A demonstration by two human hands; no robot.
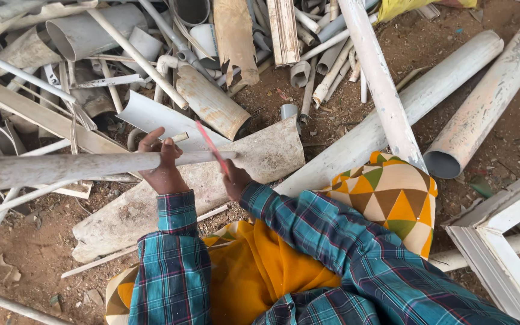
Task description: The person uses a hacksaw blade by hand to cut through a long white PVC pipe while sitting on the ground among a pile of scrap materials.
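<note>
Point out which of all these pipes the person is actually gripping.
The long grey pipe lying crosswise at the left: the left hand wraps it near its end, while the right hand holds a thin red blade against it. The other pipes lie untouched.

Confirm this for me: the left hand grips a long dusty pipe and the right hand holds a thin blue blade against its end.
One detail is wrong: the blade is red, not blue. The head view shows the left hand gripping the long dusty pipe and the right hand holding the thin blade near the pipe's end.
</note>
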